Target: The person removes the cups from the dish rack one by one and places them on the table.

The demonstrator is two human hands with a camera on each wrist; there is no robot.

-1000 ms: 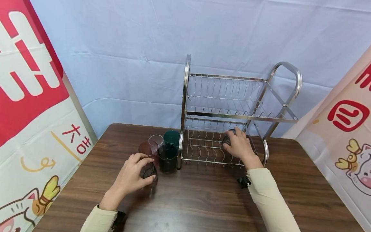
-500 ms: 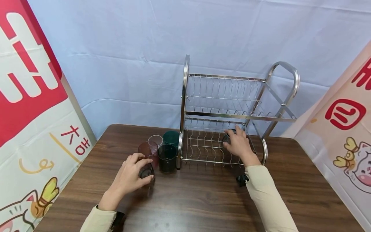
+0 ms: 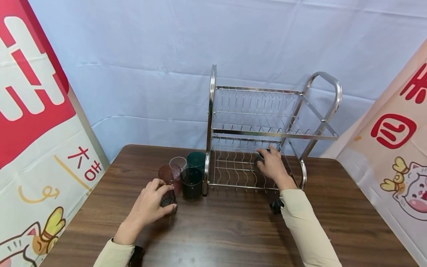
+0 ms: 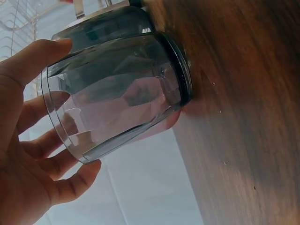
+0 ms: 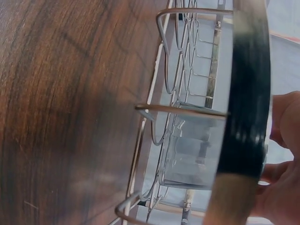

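My left hand (image 3: 146,207) holds a smoky grey drinking glass (image 4: 117,93) by its rim, thumb on one side and fingers on the other. That glass stands upright on the wooden table. Close behind it are a pink glass (image 3: 169,173), a clear glass (image 3: 178,161), a teal glass (image 3: 196,159) and a dark glass (image 3: 192,187). On the right, my right hand (image 3: 274,167) grips the rim of another glass (image 5: 194,150), on the lower tier of a metal dish rack (image 3: 233,131). My fingers partly cover this glass in the head view.
The rack's left upright (image 3: 211,122) rises beside the dark glass. Its upper tier (image 3: 257,111) of thin wires lies above the right hand. In the right wrist view, a broad metal bar (image 5: 246,93) crosses before the hand. A pale cloth (image 3: 143,74) hangs behind the table (image 3: 227,230).
The head view has shifted slightly, so the scene sits a little differently in it. Both hands keep their hold on the glasses, with hardly any movement.
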